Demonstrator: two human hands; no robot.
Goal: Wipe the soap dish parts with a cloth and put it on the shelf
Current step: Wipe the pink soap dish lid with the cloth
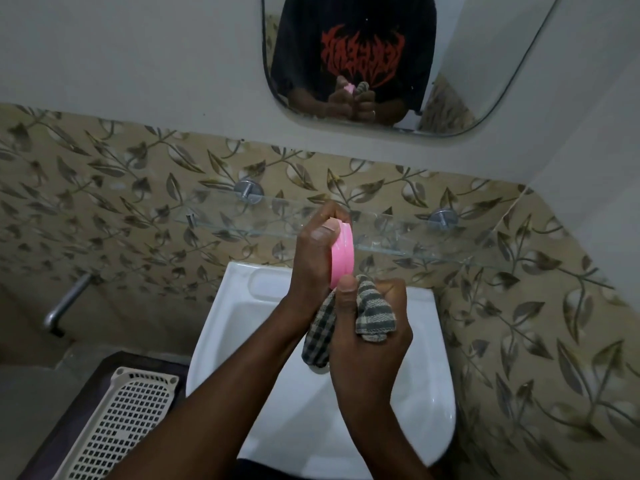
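My left hand (313,258) grips a pink soap dish part (343,258) on edge, upright, above the white sink (242,306). Just below and right of it, my right hand (370,327) is closed around a bunched green-and-cream checked cloth (374,311); the cloth's top touches the pink part's lower edge. A glass shelf (415,237) on two metal mounts runs along the tiled wall right behind my hands. I cannot tell whether the pink piece is the lid or the base.
A mirror (485,81) hangs above and reflects my hands and a dark shirt. A metal tap (65,303) sticks out of the leaf-patterned tiles at left. A cream perforated basket (128,417) lies on a dark surface lower left.
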